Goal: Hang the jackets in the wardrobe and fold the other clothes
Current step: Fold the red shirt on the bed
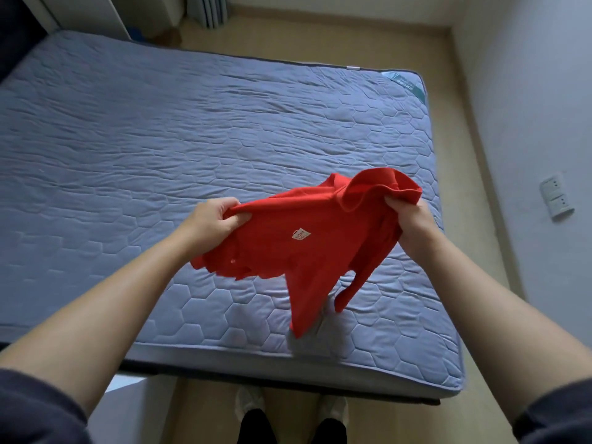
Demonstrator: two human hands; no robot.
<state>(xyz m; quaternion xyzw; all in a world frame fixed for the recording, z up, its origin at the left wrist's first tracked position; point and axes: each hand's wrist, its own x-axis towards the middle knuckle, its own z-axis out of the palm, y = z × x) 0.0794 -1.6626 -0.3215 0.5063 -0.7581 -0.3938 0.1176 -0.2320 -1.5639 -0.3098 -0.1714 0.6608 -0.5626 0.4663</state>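
Observation:
A small red shirt (307,248) with a white logo patch hangs in the air over the near right part of the bed. My left hand (213,224) grips its left edge, with thumb and fingers pinching the cloth. My right hand (413,225) grips the bunched cloth at the upper right. The shirt is stretched between both hands, and its lower part and a sleeve droop toward the mattress.
A blue-grey quilted mattress (160,139) fills most of the view, its near edge just in front of my feet (290,408). A beige floor strip runs along the right side by a white wall with a socket (555,197). White furniture stands at the far left.

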